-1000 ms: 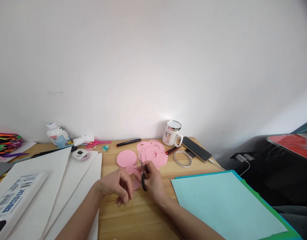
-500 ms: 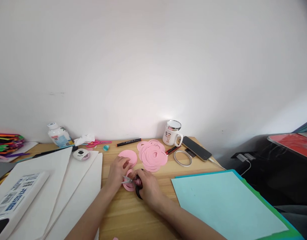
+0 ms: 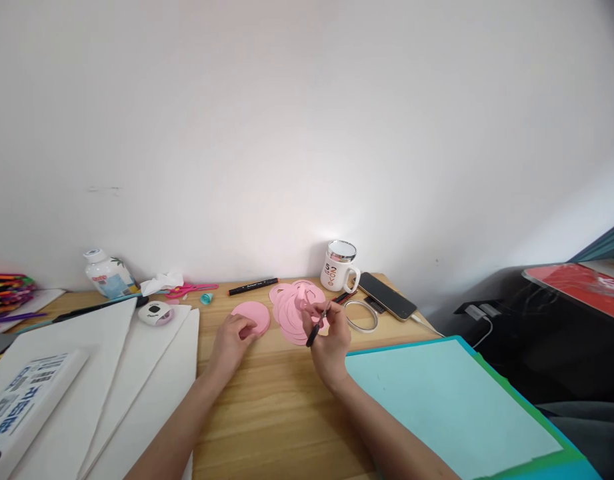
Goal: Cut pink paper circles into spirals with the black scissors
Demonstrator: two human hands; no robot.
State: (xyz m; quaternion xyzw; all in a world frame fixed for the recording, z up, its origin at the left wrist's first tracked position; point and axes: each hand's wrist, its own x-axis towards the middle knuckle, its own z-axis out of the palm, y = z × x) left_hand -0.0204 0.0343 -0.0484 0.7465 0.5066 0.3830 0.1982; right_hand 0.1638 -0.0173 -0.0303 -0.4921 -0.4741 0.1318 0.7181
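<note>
My left hand [image 3: 231, 341] rests at the near left edge of a stack of round pink paper discs [image 3: 253, 312], fingers curled and pinching at its rim. Black-handled scissors [image 3: 315, 331] are gripped in my right hand [image 3: 333, 343], blades pointing up and away. A curled pink paper strip [image 3: 303, 297] shows at my right fingertips; whether it is pinched there I cannot tell. Beneath that hand lies a heap of pink paper cutouts [image 3: 287, 310], partly hidden by my fingers.
Behind the heap stand a white mug [image 3: 339, 270] and a black marker [image 3: 253, 287]. To the right are a tape roll [image 3: 361, 317], a phone [image 3: 388, 296] and light blue sheets [image 3: 447, 400]. White boards [image 3: 157, 393] and a white bottle [image 3: 109, 275] occupy the left.
My right hand has moved right and away with the scissors, over the pink heap. The pink ring under the blades has left that spot. My left hand has shifted slightly, to the disc stack.
</note>
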